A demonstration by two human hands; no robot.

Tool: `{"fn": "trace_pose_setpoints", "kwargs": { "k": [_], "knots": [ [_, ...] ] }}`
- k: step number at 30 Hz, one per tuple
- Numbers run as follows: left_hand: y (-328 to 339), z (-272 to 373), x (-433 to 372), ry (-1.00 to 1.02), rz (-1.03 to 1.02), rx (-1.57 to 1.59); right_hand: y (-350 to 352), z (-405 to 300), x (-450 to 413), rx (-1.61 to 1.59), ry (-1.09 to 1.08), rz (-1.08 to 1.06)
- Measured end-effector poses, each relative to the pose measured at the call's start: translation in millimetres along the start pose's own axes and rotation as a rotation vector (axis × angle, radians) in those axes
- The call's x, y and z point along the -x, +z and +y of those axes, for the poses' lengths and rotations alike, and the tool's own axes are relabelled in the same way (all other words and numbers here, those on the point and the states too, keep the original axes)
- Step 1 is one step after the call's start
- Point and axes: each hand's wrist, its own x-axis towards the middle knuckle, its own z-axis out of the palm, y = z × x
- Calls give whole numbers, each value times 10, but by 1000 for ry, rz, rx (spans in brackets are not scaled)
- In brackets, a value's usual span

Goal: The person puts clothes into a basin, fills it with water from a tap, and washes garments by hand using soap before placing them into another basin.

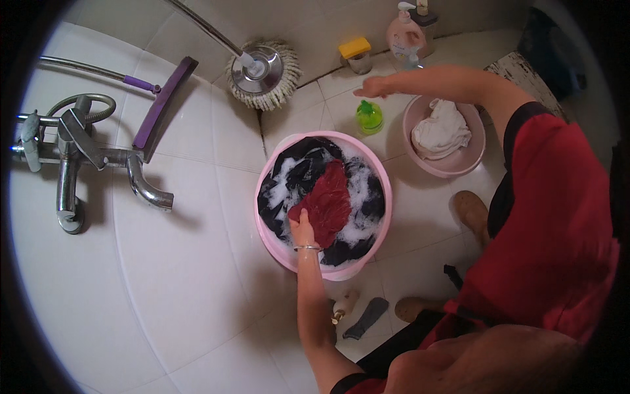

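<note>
In front of me stands a pink plastic basin (387, 197) with dark wet clothes (305, 147) and white suds in it. A dark red cloth (329, 202) lies on top of them. My left hand (302, 230), with a silver bangle at its wrist, grips the cloth's near-left edge. My right hand (372, 87) is stretched out beyond the basin, fingers extended and nothing seen in it. Just below it in the view is a translucent green bottle (369, 119) with a green cap, apart from the fingers.
A smaller pink basin (410, 165) holds a white cloth (441, 130). Against the wall are a string mop (263, 74), a purple squeegee (160, 108), a yellow-topped container (356, 51) and a pump bottle (404, 34). A metal tap (147, 184) juts out at left. A grey sock (366, 317) lies near my feet.
</note>
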Motion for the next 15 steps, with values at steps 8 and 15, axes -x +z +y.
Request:
{"fn": "trace_pose_setpoints", "kwargs": {
  "k": [8,15],
  "knots": [
    [275,821,486,143,-385,510,353,102,-109,-1032,183,-244],
    [105,453,281,-25,-326,554,64,-16,-262,-857,-73,-437]
  ]
}}
